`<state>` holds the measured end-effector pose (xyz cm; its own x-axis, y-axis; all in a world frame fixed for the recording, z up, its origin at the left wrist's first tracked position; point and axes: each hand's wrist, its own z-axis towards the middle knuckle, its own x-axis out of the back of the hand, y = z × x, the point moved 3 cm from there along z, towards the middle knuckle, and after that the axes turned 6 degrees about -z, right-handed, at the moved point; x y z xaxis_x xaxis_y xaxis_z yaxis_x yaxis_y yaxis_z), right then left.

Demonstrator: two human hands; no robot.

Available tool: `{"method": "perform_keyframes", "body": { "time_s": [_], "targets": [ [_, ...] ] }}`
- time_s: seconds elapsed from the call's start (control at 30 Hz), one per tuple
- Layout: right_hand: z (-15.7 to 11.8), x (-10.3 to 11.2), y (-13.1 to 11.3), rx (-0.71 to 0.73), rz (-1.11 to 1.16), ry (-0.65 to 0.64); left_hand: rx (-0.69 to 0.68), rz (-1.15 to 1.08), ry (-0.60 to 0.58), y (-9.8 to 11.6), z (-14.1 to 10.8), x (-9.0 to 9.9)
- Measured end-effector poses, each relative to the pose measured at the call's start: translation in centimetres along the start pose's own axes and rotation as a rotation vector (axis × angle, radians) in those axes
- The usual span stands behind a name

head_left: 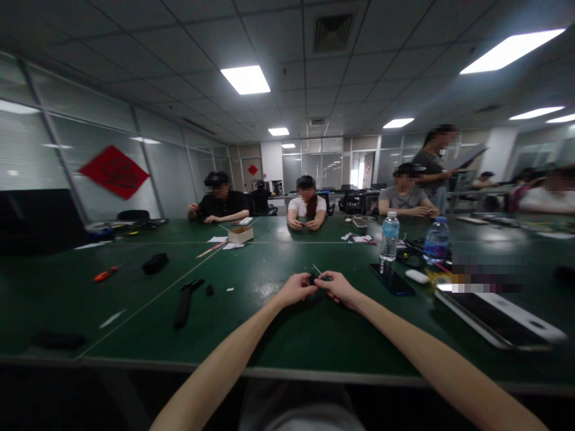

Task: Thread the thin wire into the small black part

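Observation:
My left hand [294, 289] and my right hand [336, 286] meet above the green table [269, 335], fingers pinched together on a small black part [311, 279]. A thin metal pin [317, 270] sticks out from it, up and to the right. The part is mostly hidden by my fingers, so its exact shape cannot be made out. A small white scrap [230, 289] and a small black piece [209, 290] lie to the left of my hands.
A long black strip [182, 306], black pouch [156, 263] and red-handled screwdriver [106, 274] lie at left. To the right are a phone [392, 279], white mouse [417, 276], water bottles [389, 236] and a tablet [498, 317]. Several people sit across the table; one stands behind.

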<state>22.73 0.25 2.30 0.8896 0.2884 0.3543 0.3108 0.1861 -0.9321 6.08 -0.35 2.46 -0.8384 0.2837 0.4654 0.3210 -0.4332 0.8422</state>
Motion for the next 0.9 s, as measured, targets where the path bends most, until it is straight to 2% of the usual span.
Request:
{"method": "perform_keyframes", "body": {
  "time_s": [0.37, 0.57, 0.9],
  "targets": [
    [0.4, 0.2, 0.5, -0.008, -0.028, -0.039, 0.002, -0.038, -0.01, 1.0, -0.5, 0.0],
    [0.5, 0.1, 0.6, 0.001, -0.017, -0.03, 0.03, -0.091, 0.025, 1.0, -0.3, -0.1],
    [0.4, 0.1, 0.2, 0.073, -0.056, 0.079, 0.112, -0.207, 0.066, -0.4, 0.6, 0.0]
  ]
}}
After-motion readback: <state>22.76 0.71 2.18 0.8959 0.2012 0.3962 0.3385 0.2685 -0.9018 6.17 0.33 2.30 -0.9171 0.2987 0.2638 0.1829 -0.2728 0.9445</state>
